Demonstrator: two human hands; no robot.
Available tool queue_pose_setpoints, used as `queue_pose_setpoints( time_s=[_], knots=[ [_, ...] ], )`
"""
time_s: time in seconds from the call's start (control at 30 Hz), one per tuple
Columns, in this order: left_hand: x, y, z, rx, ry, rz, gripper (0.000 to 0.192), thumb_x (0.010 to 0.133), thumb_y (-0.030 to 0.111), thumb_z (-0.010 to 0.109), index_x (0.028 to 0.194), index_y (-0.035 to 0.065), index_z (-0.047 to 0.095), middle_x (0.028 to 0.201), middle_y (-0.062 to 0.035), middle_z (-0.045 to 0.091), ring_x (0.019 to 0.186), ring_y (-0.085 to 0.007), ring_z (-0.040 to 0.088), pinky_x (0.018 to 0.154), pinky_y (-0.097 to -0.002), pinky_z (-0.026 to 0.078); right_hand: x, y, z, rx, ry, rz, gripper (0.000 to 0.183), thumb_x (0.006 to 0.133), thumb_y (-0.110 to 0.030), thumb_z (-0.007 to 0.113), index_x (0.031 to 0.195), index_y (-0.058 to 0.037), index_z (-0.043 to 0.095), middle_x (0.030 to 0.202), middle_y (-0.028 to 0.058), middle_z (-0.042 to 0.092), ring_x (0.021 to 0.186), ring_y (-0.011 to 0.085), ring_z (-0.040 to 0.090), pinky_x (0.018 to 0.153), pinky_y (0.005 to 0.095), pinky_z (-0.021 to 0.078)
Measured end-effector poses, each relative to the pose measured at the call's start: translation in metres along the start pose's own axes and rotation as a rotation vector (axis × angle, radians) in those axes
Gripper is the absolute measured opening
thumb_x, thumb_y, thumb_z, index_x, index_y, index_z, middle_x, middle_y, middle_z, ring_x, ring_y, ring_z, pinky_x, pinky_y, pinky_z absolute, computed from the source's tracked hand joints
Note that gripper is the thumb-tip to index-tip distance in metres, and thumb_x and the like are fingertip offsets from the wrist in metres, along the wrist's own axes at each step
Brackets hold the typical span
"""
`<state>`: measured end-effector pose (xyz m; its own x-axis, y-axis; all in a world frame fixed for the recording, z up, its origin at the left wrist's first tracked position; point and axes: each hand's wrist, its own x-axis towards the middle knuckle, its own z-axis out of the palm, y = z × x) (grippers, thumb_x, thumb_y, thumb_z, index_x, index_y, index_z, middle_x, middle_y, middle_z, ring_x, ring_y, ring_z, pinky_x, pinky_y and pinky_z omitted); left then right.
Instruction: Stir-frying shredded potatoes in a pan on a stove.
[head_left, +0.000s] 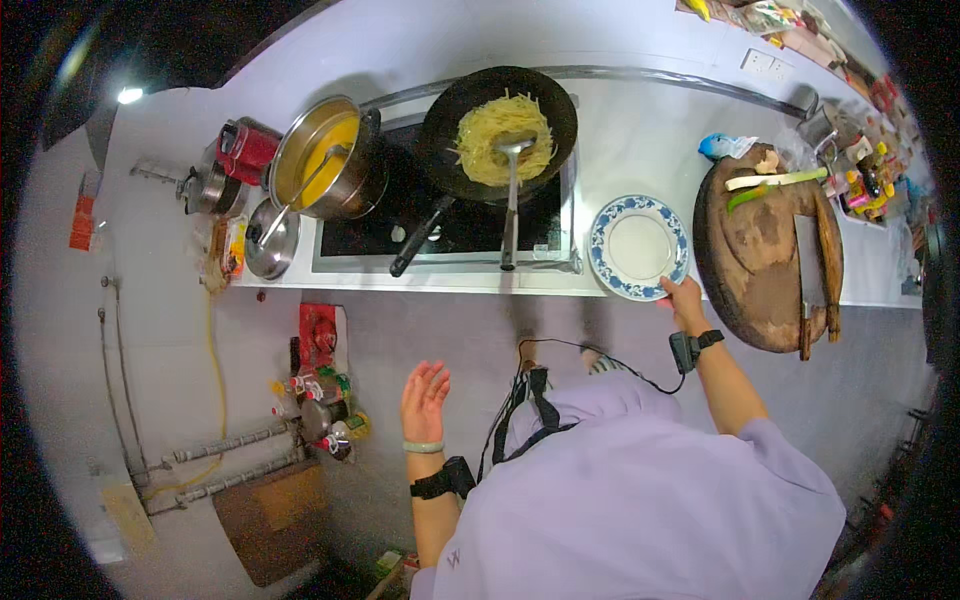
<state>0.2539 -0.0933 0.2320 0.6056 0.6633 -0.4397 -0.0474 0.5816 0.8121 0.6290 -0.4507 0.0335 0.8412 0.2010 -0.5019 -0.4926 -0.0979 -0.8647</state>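
Observation:
My right hand (682, 300) grips the near rim of a white plate (640, 247) with a blue patterned border, which is at the counter's front edge; whether it rests there or is slightly lifted, I cannot tell. Nothing is in my left hand (424, 401), held out over the floor with its fingers slightly apart. On the cooktop (480, 232) sits a dark wok (442, 135) with pale yellow shreds (487, 124) of food inside. A metal spatula (511, 202) lies across them, its handle pointing towards me. The wok's black handle (421, 238) points front-left.
Left of the wok, a steel pot (367, 176) holds yellow liquid and a ladle (315, 176). Beside it lies a metal lid (271, 251). A round wooden chopping board (750, 277) carries a cleaver (810, 259) and a scallion (776, 180). Bottles (870, 184) crowd the right end.

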Motion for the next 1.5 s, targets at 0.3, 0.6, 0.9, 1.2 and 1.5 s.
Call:
queue_pose_setpoints(
  time_s=[0.3, 0.6, 0.9, 1.2, 1.5],
  knots=[
    [0.079, 0.062, -0.053, 0.013, -0.139, -0.014, 0.038, 0.094, 0.027, 0.054, 0.123, 0.0028, 0.051, 0.122, -0.0165, 0.057, 0.108, -0.0263, 0.057, 0.094, -0.0358, 0.045, -0.029, 0.000, 0.018, -0.163, 0.482, 0.024, 0.028, 0.077, -0.013, 0.073, 0.093, 0.0043, 0.058, 0.077, 0.0139, 0.064, 0.055, 0.0191, 0.062, 0.046, 0.0294, 0.0535],
    [0.160, 0.081, -0.050, 0.056, -0.239, -0.009, 0.042, 0.092, 0.022, 0.058, 0.128, 0.0016, 0.047, 0.122, -0.0151, 0.055, 0.111, -0.0239, 0.056, 0.092, -0.0336, 0.046, -0.126, -0.187, 0.252, -0.661, 0.007, -0.419, 0.066, 0.078, -0.045, 0.070, 0.121, 0.0021, 0.054, 0.103, 0.0197, 0.064, 0.089, 0.0277, 0.064, 0.079, 0.0371, 0.0497],
    [0.193, 0.073, 0.000, 0.092, -0.264, 0.050, 0.052, 0.088, 0.015, 0.063, 0.133, 0.0026, 0.039, 0.124, -0.0085, 0.050, 0.112, -0.0187, 0.052, 0.091, -0.0325, 0.043, -0.103, -0.215, 0.286, -1.515, 0.287, -0.868, 0.014, 0.082, -0.006, 0.051, 0.093, 0.0014, 0.056, 0.084, 0.0200, 0.061, 0.076, 0.0359, 0.064, 0.063, 0.0442, 0.0516],
    [0.193, 0.060, 0.003, 0.050, -0.226, 0.108, 0.054, 0.089, 0.010, 0.061, 0.136, -0.0030, 0.036, 0.120, -0.0092, 0.053, 0.103, -0.0162, 0.053, 0.086, -0.0277, 0.044, -0.036, -0.349, 0.203, -1.530, 0.093, -0.711, 0.022, 0.086, -0.022, 0.055, 0.088, -0.0033, 0.067, 0.083, 0.0221, 0.065, 0.078, 0.0420, 0.063, 0.068, 0.0499, 0.0491],
    [0.173, 0.070, 0.022, 0.024, -0.099, 0.097, 0.054, 0.092, 0.011, 0.058, 0.136, -0.0074, 0.034, 0.120, -0.0122, 0.053, 0.106, -0.0184, 0.054, 0.092, -0.0295, 0.044, 0.051, -0.378, 0.261, -1.191, -0.148, -0.331, 0.028, 0.084, -0.028, 0.061, 0.084, -0.0008, 0.067, 0.059, 0.0089, 0.056, 0.048, 0.0131, 0.050, 0.042, 0.0308, 0.0395]
  ],
)
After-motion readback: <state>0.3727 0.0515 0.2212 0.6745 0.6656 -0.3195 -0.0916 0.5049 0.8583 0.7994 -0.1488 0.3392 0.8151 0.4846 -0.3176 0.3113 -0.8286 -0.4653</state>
